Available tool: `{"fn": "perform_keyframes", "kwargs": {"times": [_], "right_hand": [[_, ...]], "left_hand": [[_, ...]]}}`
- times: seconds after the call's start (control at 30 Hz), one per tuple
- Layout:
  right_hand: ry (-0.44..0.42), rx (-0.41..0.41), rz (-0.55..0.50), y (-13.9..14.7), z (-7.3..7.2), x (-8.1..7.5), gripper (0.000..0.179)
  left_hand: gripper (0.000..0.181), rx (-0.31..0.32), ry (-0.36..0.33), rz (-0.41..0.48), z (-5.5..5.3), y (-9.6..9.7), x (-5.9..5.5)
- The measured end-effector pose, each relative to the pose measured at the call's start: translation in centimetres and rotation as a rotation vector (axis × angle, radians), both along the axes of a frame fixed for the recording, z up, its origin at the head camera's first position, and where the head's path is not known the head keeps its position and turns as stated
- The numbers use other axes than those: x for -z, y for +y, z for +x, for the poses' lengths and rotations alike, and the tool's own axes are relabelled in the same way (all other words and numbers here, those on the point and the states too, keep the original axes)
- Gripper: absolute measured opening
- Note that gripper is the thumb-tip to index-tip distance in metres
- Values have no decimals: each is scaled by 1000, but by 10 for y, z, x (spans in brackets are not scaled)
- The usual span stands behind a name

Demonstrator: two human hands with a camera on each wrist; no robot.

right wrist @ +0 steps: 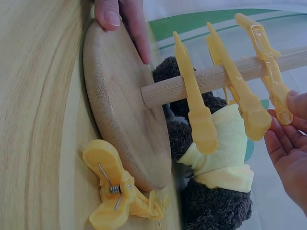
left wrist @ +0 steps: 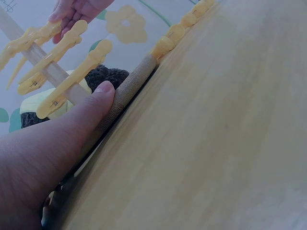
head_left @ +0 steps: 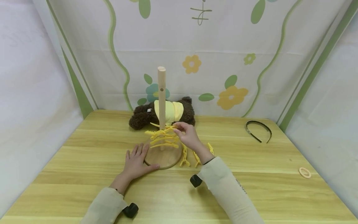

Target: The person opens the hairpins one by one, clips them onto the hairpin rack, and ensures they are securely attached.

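A wooden post (head_left: 162, 102) stands upright on a round base (head_left: 170, 158). Three yellow alligator hair clips (right wrist: 200, 115) sit across the post, one above another. My right hand (head_left: 188, 136) pinches the end of the topmost hair clip (right wrist: 269, 72) between thumb and fingers. On the base's left and front rim rests my left hand (head_left: 136, 163), fingers spread and fairly straight; its thumb (left wrist: 98, 103) lies on the rim in the left wrist view. Several more yellow hair clips (head_left: 184, 155) lie on the table to the right of the base.
Behind the post, a brown plush bear (head_left: 142, 119) in a yellow top lies on its side against the printed cloth backdrop (head_left: 223, 40). A black headband (head_left: 264, 125) is at the table's back right. Near the right edge lies a pale ring (head_left: 300, 171).
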State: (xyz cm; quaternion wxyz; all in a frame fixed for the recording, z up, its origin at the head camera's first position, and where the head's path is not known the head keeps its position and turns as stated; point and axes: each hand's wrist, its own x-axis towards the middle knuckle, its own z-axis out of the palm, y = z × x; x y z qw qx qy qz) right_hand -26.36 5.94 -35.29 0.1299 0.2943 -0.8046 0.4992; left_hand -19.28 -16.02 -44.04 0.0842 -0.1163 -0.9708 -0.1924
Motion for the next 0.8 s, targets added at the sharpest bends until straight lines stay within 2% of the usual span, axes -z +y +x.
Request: {"fn": "perform_keyframes", "kwargs": {"times": [0.1, 0.27, 0.33, 0.63, 0.8], "right_hand": [[9, 8, -3, -1, 8, -8, 16], [54, 24, 16, -1, 8, -7, 13], [72, 23, 19, 1, 0, 1, 13], [53, 45, 23, 6, 3, 1, 12], [59, 31, 7, 5, 3, 1, 13]], "left_hand": [[100, 0, 1, 1, 0, 0, 0], [100, -3, 7, 4, 0, 0, 1], [100, -2, 6, 3, 0, 0, 1], [100, 3, 9, 15, 1, 0, 0], [100, 1, 11, 0, 0, -1, 1]]}}
